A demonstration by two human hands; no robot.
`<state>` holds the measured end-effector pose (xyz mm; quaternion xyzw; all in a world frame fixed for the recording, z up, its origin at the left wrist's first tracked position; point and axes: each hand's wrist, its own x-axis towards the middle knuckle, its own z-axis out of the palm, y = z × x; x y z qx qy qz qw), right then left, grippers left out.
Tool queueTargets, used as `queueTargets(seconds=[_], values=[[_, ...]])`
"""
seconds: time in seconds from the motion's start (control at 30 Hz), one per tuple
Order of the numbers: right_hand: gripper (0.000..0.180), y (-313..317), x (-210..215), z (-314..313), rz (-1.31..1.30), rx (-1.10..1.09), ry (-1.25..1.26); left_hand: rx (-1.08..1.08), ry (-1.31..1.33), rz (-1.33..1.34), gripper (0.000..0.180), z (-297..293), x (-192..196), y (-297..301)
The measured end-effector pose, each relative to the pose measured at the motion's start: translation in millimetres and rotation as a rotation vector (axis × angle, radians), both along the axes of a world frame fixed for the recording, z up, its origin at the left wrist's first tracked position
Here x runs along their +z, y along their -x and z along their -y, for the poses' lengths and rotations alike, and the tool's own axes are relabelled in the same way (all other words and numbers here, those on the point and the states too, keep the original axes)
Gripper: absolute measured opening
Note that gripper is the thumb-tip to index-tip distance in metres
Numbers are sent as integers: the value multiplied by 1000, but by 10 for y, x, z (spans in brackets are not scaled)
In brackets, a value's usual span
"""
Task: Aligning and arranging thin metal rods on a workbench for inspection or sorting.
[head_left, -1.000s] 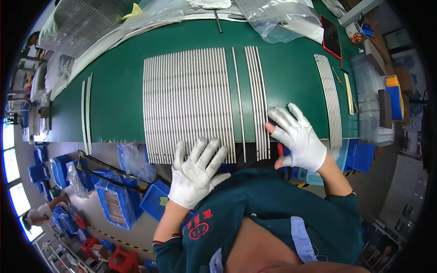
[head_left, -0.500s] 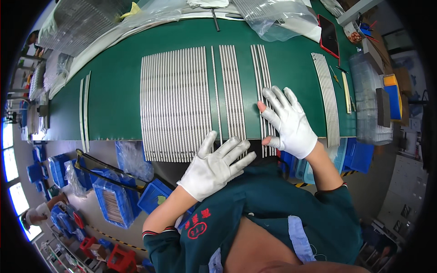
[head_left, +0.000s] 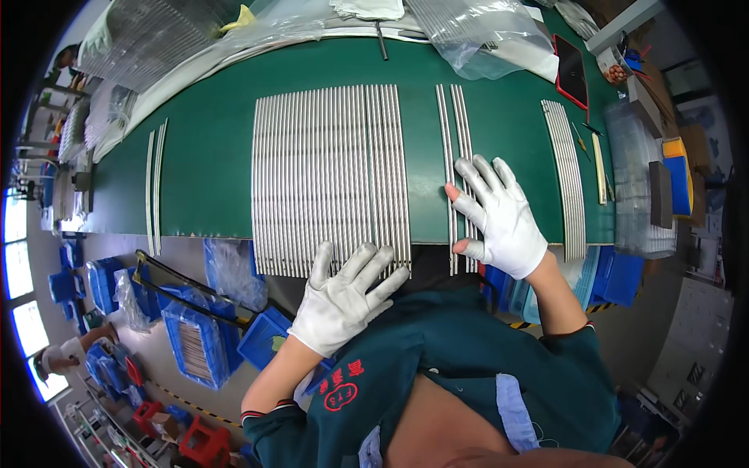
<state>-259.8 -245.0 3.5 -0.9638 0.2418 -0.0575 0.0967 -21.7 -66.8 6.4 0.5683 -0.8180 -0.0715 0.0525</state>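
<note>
At the far left of the green bench (head_left: 211, 156), a thin pair of metal rods (head_left: 154, 187) lies running from far to near, well apart from the rest. Below the bench's near edge on that side, blue bins (head_left: 195, 335) stand on the floor.

In the middle lies a wide bank of rods (head_left: 328, 175), side by side and touching, their near ends reaching past the bench's near edge. The left hand (head_left: 343, 300), in a white glove, rests flat on those near ends, fingers spread wide, holding nothing.

Just right of the bank is a bare strip of bench, then a small group of rods (head_left: 456, 156), set apart. The right hand (head_left: 503, 218), also gloved in white, lies open and flat over the near part of this group, fingers splayed toward the far side, thumb on the left of the rods; it presses on them rather than closing around them.

Further right, another narrow bundle of rods (head_left: 566, 179) curves along the bench. On the far side lie a clear plastic bag (head_left: 476, 31) and a red-edged phone (head_left: 572, 70). At the far right stand clear boxes (head_left: 632, 179).
</note>
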Motion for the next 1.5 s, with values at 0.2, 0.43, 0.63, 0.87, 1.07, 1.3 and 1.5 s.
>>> queueTargets(seconds=[0.2, 0.43, 0.63, 0.87, 1.07, 1.3, 1.5], values=[[80, -50, 18, -14, 52, -13, 33, -187, 63, 140, 49, 154, -112, 133], [82, -5, -41, 2, 39, -6, 57, 83, 59, -25, 57, 90, 67, -14], [81, -31, -14, -7, 36, -18, 69, 236, 55, 67, 60, -136, 17, -212], [80, -38, -1, -7, 25, -17, 58, 77, 28, -27, 52, 47, -21, -7], [81, -54, 17, -28, -3, -30, 36, -43, -15, -66, 55, 175, -24, 144], [82, -45, -1, -11, 4, -31, 54, 93, 0, 5, 60, -36, -17, -54], [82, -24, -32, -7, 21, -35, 72, 170, 32, 68, 61, -148, -21, -139]])
